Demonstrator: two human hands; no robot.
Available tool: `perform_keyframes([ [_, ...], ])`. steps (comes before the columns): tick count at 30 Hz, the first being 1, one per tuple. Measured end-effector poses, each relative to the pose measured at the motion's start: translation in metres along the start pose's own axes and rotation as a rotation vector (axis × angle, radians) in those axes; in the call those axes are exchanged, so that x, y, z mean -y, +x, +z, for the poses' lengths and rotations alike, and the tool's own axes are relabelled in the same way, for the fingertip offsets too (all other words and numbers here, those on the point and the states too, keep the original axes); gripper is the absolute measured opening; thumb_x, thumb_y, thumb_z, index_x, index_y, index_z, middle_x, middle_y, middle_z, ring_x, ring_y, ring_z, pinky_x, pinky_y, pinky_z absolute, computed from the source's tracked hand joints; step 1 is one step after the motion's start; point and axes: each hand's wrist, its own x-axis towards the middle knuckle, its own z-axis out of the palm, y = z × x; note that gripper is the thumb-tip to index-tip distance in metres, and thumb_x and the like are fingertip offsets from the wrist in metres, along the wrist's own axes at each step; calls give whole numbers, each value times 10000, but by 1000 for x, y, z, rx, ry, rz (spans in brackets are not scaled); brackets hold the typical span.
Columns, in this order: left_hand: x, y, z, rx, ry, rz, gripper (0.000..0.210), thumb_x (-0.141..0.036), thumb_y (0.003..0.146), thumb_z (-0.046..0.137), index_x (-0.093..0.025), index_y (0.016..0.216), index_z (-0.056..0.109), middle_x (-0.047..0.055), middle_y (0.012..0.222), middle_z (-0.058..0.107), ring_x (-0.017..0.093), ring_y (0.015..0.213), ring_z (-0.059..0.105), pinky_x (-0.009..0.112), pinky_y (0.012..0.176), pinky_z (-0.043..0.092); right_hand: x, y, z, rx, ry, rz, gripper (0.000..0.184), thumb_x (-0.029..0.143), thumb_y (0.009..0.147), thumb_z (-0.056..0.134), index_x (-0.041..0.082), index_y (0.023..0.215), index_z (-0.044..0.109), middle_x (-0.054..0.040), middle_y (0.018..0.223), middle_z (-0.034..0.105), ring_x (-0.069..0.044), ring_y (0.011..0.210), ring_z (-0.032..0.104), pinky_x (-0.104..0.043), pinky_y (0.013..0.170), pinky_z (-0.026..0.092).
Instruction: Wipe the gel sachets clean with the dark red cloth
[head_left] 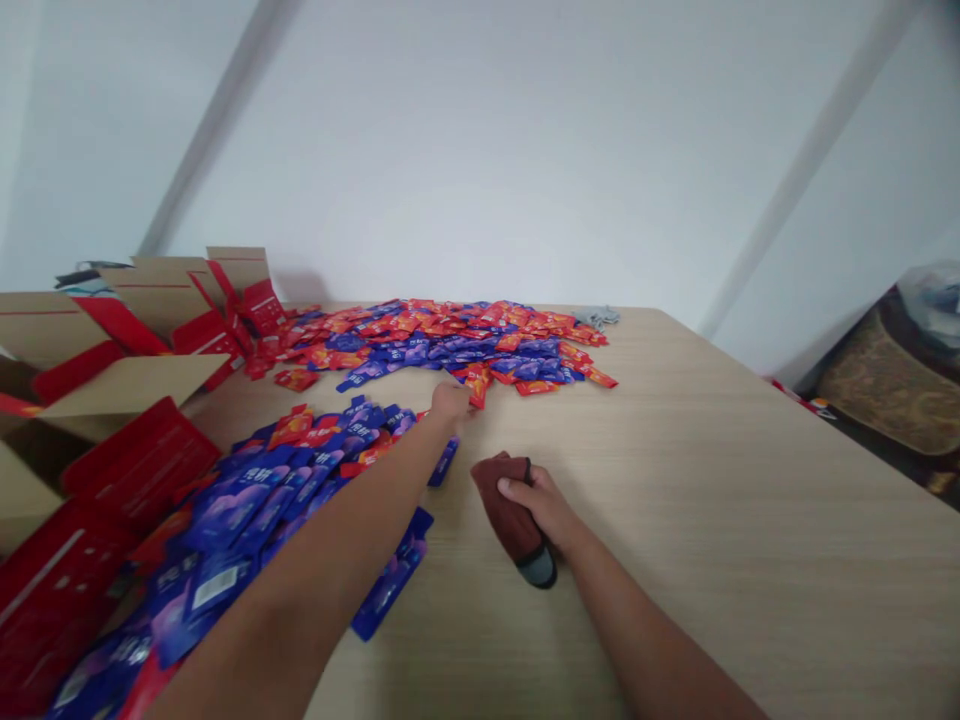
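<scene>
Left: stiff red-and-kraft cardboard boxes [135, 385], flaps open, then a heap of flat, glossy packets [232, 500]. Left hand [451, 402] is at an orange packet [478, 382] on the far pile's [450, 348] near edge, packet not yet clear, grip can't tell. Right hand [550, 508] grips a soft-looking folded maroon sock [504, 506], grey-toed, no packet on it, over the smooth wood-grain table [712, 480].

The maroon sock [507, 508] is covering most of the right hand's [551, 512] fingers. Beyond the sock, the left hand [451, 402] is blurring, leaving unclear whether it is gripping the orange packet [478, 386]. Left of the sock, the left forearm [352, 530] is hiding part of the near packet pile [240, 500], which is running past the bottom edge. Farther left, red cartons [150, 455] are extending out of view; far right of the sock, a plastic bag [934, 300] is doing likewise.
</scene>
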Motion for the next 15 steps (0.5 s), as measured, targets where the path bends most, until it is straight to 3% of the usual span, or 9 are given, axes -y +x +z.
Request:
perform_keyframes([
  [2, 7, -36, -7, 18, -158, -99, 393, -398, 1024, 668, -165, 1339, 634, 116, 1305, 667, 245, 1097, 691, 453, 923, 618, -2, 0, -1, -29, 6, 6, 511, 494, 719, 913, 175, 1102, 804, -74, 1023, 818, -248, 908, 755, -361, 871, 572],
  [5, 25, -104, -15, 34, -349, -190, 206, -296, 1053, 556, -127, 1154, 618, 117, 1003, 750, 201, 835, 752, 361, 756, 644, 1, -1, -5, -100, 23, 13, 533, 480, 652, 929, 170, 1064, 793, -72, 970, 819, -264, 865, 760, -372, 830, 581],
  [9, 52, -191, -16, 72, -504, -272, 127, -237, 968, 638, -180, 1044, 555, 65, 864, 759, 194, 701, 755, 326, 638, 642, 12, -7, -11, -207, 14, -52, 526, 480, 640, 909, 181, 1056, 792, -73, 986, 821, -288, 908, 766, -388, 858, 583],
  [12, 67, -229, -12, 57, -522, -252, 181, -242, 939, 680, -184, 1058, 557, 55, 870, 754, 186, 670, 739, 289, 562, 611, 19, -14, -13, -221, -129, -68, 498, 465, 703, 873, 174, 1099, 793, -67, 1011, 819, -281, 936, 754, -389, 871, 574],
  [15, 74, -242, -13, 39, -425, -194, 264, -275, 938, 704, -200, 1136, 546, 21, 809, 730, 159, 570, 692, 238, 488, 543, 22, -23, -4, -157, -496, -78, 389, 447, 807, 794, 151, 1059, 784, -66, 940, 798, -259, 866, 721, -374, 801, 552],
])
